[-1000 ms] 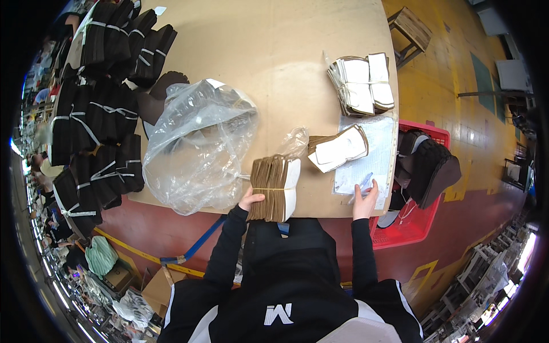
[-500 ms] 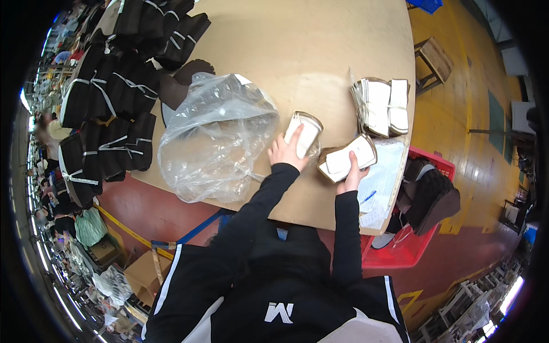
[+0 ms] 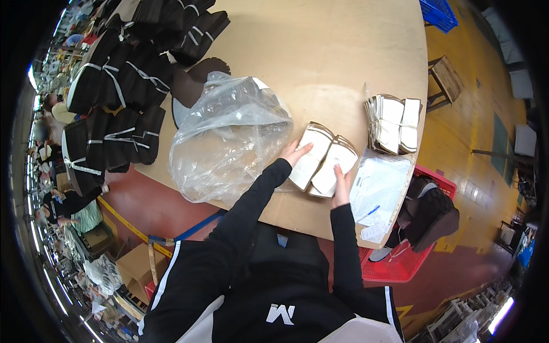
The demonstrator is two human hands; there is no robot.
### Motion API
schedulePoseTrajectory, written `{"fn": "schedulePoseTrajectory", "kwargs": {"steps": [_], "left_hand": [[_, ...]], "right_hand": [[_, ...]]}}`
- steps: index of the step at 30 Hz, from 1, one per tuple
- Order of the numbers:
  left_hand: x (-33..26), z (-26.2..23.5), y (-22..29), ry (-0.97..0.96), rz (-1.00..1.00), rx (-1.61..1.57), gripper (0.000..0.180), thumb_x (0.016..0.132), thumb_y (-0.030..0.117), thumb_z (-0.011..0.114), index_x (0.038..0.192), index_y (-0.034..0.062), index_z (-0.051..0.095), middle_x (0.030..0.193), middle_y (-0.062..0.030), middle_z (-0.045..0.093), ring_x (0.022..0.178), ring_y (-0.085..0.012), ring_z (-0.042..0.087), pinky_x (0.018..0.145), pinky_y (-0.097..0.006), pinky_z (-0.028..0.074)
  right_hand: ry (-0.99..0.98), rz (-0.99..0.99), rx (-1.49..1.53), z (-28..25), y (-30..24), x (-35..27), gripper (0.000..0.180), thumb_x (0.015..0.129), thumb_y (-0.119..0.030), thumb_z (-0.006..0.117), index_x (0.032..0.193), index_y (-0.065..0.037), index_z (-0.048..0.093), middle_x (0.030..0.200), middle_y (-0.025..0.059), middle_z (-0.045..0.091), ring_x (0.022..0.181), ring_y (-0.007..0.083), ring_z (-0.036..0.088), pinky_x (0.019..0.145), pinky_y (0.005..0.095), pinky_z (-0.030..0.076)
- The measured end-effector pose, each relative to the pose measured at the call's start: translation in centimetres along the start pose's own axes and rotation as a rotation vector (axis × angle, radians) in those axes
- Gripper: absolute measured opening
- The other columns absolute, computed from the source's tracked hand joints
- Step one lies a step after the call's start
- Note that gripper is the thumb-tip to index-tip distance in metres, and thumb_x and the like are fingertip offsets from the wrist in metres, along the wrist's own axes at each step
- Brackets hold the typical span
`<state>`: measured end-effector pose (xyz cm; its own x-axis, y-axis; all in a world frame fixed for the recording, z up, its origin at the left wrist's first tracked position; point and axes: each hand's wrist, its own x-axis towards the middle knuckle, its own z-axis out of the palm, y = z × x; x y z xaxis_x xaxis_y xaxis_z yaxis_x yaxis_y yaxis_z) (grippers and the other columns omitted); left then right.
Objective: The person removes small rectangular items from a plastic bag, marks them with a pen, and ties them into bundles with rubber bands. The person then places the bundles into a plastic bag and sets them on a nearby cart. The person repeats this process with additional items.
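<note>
Tan table (image 3: 320,46) beneath white-faced, brown-edged stacks (image 3: 316,147)

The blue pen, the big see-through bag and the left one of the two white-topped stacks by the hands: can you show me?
Blue pen (image 3: 369,211), head view: middle of its barrel.
See-through bag (image 3: 229,151), head view: its crumpled middle.
Left white-topped stack (image 3: 307,166), head view: its white top.

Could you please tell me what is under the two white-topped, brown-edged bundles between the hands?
Tan tabletop shows around the bundles; whatever lies directly beneath them is covered.
</note>
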<state>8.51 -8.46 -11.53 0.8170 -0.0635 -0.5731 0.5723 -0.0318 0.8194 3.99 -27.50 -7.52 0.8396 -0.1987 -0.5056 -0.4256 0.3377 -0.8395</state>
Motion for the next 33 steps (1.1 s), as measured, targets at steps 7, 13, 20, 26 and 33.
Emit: {"fn": "schedulePoseTrajectory", "kwargs": {"steps": [7,13,20,26,33], "left_hand": [[-7.1,3.2,1.2,0.114,0.019,0.084,0.086,0.077,0.052,0.066,0.139,0.0022,0.035,0.129,-0.0237,0.041,0.124,-0.0360,0.038,0.106,-0.039,0.028],[-13.3,5.9,-3.2,0.179,0.073,0.408,0.079,0.082,0.042,0.066,0.139,-0.0010,0.031,0.132,-0.0216,0.038,0.126,-0.0335,0.033,0.107,-0.042,0.024],[-10.8,1.2,-5.6,-0.005,0.119,0.038,0.071,0.088,0.031,0.062,0.142,0.0004,0.028,0.140,-0.0182,0.038,0.123,-0.0268,0.041,0.103,-0.037,0.033],[-11.5,-2.6,-0.8,0.219,0.117,0.336,0.057,0.087,0.009,0.060,0.139,0.0082,0.037,0.135,-0.0121,0.045,0.105,-0.0178,0.051,0.090,-0.030,0.043],[-10.5,3.2,3.1,0.306,0.243,0.253,0.045,0.085,-0.001,0.057,0.129,0.0033,0.046,0.125,-0.0100,0.052,0.090,-0.0121,0.056,0.085,-0.026,0.045]], "right_hand": [[-0.083,0.075,0.075,-2.6,-2.8,-2.6,0.064,0.097,-0.039,0.043,0.144,0.000,0.023,0.140,0.0133,0.038,0.129,0.0236,0.037,0.107,0.0328,0.029],[0.046,0.037,-0.632,-9.6,5.1,-6.9,0.055,0.098,-0.041,0.039,0.133,0.002,0.039,0.134,0.0224,0.039,0.124,0.0345,0.039,0.105,0.0398,0.028],[0.256,-0.318,-0.643,-8.4,0.6,-7.2,0.056,0.093,-0.025,0.051,0.140,-0.001,0.030,0.142,0.0248,0.027,0.133,0.0383,0.025,0.110,0.0438,0.019],[1.036,-0.460,-0.496,-23.7,-1.3,-9.4,0.032,0.090,-0.012,0.056,0.120,0.000,0.052,0.118,0.0150,0.053,0.111,0.0263,0.049,0.096,0.0367,0.038],[0.677,-0.066,-0.594,-39.1,6.4,-4.2,0.016,0.086,-0.015,0.060,0.096,-0.006,0.068,0.097,0.0104,0.065,0.094,0.0223,0.062,0.084,0.0307,0.048]]}}
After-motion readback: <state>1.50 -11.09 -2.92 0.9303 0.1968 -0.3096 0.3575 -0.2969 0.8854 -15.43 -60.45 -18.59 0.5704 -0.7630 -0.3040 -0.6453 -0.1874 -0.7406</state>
